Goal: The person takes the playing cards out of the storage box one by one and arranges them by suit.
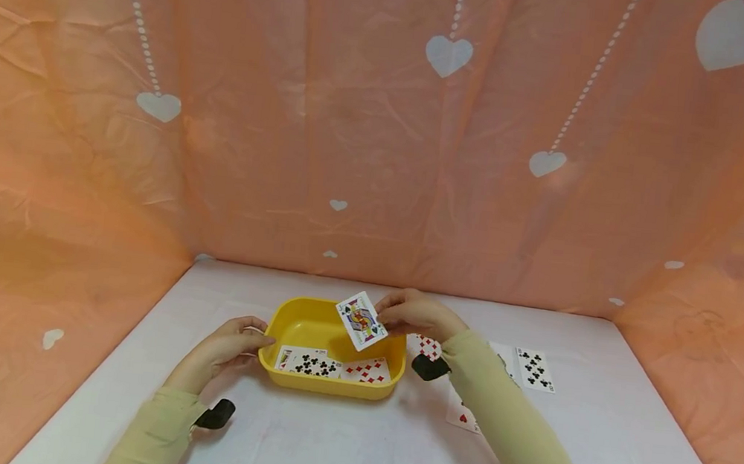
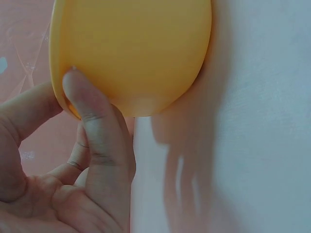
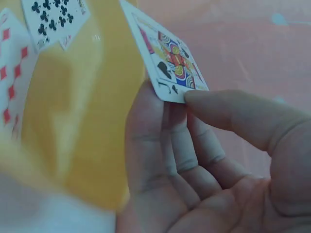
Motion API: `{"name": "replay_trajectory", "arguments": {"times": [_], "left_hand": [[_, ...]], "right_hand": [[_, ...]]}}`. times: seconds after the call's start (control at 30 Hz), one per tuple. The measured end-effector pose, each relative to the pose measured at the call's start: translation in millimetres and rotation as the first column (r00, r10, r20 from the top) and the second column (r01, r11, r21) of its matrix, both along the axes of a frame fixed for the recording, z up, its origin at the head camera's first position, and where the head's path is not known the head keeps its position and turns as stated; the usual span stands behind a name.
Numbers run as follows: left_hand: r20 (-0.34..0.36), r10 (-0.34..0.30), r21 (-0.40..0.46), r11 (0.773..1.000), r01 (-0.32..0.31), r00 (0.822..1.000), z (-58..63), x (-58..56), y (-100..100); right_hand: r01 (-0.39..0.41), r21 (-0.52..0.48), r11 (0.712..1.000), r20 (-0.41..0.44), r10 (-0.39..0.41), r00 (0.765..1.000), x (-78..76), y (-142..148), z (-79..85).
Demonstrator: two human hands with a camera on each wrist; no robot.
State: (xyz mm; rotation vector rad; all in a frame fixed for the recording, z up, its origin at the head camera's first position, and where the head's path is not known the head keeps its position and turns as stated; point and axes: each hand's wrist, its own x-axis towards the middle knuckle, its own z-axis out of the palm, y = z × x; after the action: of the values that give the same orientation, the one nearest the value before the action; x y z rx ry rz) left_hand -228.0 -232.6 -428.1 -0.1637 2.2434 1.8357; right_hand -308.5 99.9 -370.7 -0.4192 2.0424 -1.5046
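Right hand [image 1: 419, 314] pinches white jack card [image 1: 358, 322]; left hand [image 1: 226, 349], yellow oblong tub [image 1: 330, 386] at nine o'clock; beige sleeve [image 1: 515, 425] (four o'clock) part-hides white cards [image 1: 458, 414].

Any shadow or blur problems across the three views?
Left wrist: dim, with a soft shadow on the white tabletop beside the yellow tray. Right wrist: tray's near rim badly blurred; the card in the right hand looks sharper. Head: brighter, faint shadow beside the right sleeve.

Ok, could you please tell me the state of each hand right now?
Left hand: closed, pinching the rim of the tray.
Right hand: closed, holding a face card by its edge.
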Motion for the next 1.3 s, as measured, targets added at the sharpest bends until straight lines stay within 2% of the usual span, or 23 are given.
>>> {"name": "replay_trajectory", "arguments": {"times": [0.17, 0.4, 0.67, 0.97, 1.13, 1.3], "left_hand": [[0.002, -0.004, 0.009, 1.0, 0.004, 1.0, -1.7, -1.2, 0], [0.003, -0.003, 0.022, 1.0, 0.003, 1.0, 0.1, -2.9, -2], [0.005, -0.006, 0.026, 1.0, 0.006, 1.0, 0.5, 1.6, -5], [0.002, 0.002, 0.02, 1.0, -0.002, 1.0, -0.1, 1.5, -5], [0.0, -0.013, 0.035, 0.999, 0.013, 1.0, -0.4, 1.4, -5], [0.0, -0.011, 0.037, 0.999, 0.011, 1.0, -1.5, 1.2, -6]], "right_hand": [[0.003, -0.064, 0.998, -0.024, -0.004, 1.0, 11.9, 51, -0.6], [0.091, -0.089, 0.992, -0.029, -0.093, 0.995, 37.6, 122, -5.5], [0.183, -0.061, 0.981, 0.014, -0.182, 0.983, 73.0, 187, -28.7], [0.239, -0.016, 0.971, 0.082, -0.237, 0.968, 97.5, 226, -54.8], [0.245, -0.003, 0.969, 0.129, -0.243, 0.961, 102.6, 236, -66.2], [0.255, 0.022, 0.967, 0.118, -0.256, 0.959, 104.8, 237, -71.1]]}}
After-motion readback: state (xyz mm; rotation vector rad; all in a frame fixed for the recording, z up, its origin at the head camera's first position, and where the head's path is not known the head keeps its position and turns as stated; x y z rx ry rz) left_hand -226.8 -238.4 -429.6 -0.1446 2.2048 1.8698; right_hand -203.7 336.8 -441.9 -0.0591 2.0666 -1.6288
